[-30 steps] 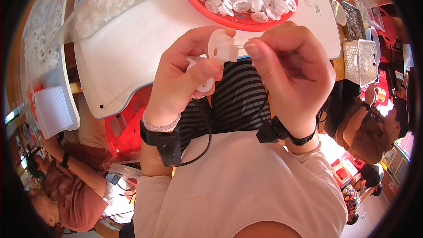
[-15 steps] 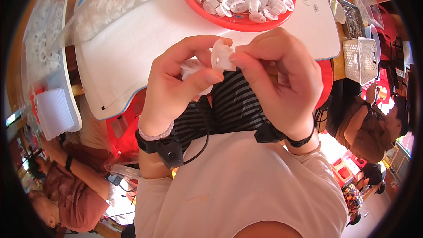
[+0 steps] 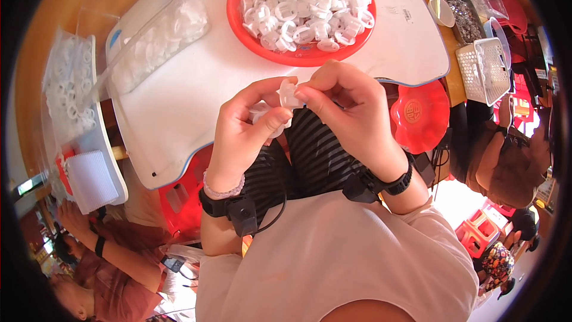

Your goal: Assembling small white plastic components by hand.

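Observation:
Over my lap, in front of the table edge, both hands meet at a small white plastic part (image 3: 290, 95) with a round flange. My left hand (image 3: 244, 116) pinches its flange between thumb and fingers. More white plastic pieces (image 3: 260, 111) are tucked in the left palm, partly hidden by the thumb. The thumb and forefinger of my right hand (image 3: 348, 107) close on the part's right side; whether a second tiny piece is there I cannot tell. Beyond the hands, a red round tray (image 3: 238, 19) is heaped with similar white parts (image 3: 307, 9).
The white table (image 3: 179, 119) also bears a clear bag of white parts (image 3: 161, 42). Left stands another bag of white rings (image 3: 68, 83). A red scalloped dish (image 3: 420, 116) is right of my hands, near a white perforated basket (image 3: 484, 71). Co-workers (image 3: 119, 268) sit on both sides.
The view has shifted, so the tray and table sit further left and the red dish shows more fully. Both hands still hold the white part between them, with little change of grip.

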`<state>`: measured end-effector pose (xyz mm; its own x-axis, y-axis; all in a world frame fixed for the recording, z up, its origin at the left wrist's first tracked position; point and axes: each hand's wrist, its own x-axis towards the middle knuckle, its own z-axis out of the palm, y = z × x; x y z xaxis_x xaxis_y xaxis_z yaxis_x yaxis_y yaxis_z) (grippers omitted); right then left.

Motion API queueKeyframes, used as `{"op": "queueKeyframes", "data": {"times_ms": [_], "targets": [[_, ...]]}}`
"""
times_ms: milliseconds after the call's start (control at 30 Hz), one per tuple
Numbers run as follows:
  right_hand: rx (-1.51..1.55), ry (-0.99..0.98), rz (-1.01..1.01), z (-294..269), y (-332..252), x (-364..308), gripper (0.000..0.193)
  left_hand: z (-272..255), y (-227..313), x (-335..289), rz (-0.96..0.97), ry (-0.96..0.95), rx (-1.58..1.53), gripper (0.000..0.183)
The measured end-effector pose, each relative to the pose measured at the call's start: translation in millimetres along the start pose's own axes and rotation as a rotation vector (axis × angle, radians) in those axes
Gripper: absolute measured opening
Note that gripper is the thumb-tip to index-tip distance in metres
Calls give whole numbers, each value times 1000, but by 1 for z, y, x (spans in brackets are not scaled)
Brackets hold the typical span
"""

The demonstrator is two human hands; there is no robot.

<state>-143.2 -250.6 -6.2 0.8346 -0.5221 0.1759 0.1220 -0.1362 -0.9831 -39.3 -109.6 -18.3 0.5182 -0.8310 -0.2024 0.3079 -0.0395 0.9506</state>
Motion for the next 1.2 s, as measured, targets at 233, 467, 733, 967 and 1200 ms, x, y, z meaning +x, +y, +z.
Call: {"op": "queueKeyframes", "data": {"times_ms": [233,467,733,967,1200], "targets": [[-567,286,-258,-44,23,43,8,-16,-15,19,-84,130,-249,44],[-1053,143,-294,-66,52,66,15,-23,-15,22,-183,272,-352,27],[-1123,-208,-449,-35,35,49,8,-27,-21,24,-140,241,-384,18],[-1365,-493,-360,-9,42,75,4,-29,-27,21,-163,112,-643,18],[-1410,-609,-515,-9,44,84,5,-31,-28,18,-181,34,-837,17]]}}
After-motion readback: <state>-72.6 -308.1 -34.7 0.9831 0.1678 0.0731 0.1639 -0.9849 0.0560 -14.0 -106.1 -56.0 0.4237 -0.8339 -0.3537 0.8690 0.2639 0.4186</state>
